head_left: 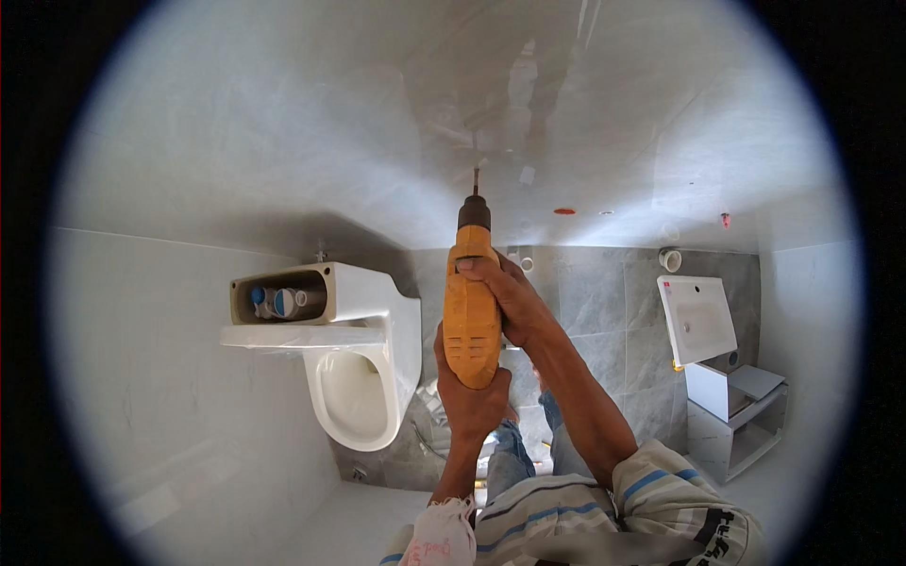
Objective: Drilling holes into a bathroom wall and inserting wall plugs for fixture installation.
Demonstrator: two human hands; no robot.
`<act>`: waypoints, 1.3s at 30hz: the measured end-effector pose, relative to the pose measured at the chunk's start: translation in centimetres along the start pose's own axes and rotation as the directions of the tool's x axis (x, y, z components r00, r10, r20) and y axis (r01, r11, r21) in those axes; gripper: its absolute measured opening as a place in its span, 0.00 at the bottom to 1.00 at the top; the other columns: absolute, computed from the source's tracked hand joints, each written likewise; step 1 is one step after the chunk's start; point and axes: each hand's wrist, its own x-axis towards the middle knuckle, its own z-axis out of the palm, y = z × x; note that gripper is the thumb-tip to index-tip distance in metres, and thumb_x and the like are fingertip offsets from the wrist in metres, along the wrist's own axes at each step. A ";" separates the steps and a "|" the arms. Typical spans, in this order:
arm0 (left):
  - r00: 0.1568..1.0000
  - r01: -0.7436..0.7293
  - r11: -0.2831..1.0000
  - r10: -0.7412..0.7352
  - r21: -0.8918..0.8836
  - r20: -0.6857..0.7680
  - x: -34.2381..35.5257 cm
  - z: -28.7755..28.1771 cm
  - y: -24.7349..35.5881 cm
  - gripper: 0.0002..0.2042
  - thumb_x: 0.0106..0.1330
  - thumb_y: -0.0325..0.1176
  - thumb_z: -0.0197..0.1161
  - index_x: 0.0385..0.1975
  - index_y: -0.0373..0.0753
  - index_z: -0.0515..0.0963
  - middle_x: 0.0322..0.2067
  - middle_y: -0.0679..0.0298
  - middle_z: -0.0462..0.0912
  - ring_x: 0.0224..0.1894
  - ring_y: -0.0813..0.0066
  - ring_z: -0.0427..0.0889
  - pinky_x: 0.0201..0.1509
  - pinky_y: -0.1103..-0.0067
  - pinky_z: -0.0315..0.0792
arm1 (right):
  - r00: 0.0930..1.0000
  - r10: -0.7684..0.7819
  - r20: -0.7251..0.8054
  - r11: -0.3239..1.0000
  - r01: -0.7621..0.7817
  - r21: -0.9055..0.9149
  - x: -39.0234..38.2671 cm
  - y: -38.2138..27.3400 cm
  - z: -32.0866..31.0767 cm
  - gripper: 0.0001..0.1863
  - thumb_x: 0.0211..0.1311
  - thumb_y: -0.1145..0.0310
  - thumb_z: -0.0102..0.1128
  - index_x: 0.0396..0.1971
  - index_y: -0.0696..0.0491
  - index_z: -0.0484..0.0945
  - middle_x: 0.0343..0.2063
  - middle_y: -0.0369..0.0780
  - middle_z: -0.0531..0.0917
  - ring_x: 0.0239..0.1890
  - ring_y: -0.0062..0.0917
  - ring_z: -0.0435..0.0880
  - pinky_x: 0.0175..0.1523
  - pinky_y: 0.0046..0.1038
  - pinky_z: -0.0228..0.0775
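A yellow-orange power drill [471, 316] with a dark chuck points away from me at the glossy wall. Its thin drill bit [477, 179] reaches the wall surface, or very near it; how deep it sits I cannot tell. My left hand [469, 401] is closed round the rear of the drill, the grip hidden beneath the body. Farther forward, my right hand [512, 294] wraps the drill's right side behind the chuck, its thumb lying over the top of the housing.
To the left stands a white toilet [359, 396] with its tank open and fittings inside. At the right, a white washbasin [696, 319] leans near a white cabinet [736, 415]. Pipe stubs [670, 259] rise by the wall. A red-orange spot [564, 211] marks the wall.
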 end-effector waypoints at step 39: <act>0.998 -0.053 0.969 0.044 -0.243 -0.045 -0.2 3.9 -8.8 0.14 0.49 0.19 0.61 0.38 0.32 0.75 0.31 0.63 0.81 0.33 0.75 0.82 0.39 0.78 0.76 | 0.990 -0.134 0.044 0.974 0.140 -0.175 0.5 2.5 -3.7 0.27 0.49 0.62 0.69 0.47 0.59 0.72 0.35 0.40 0.79 0.36 0.24 0.81 0.42 0.25 0.77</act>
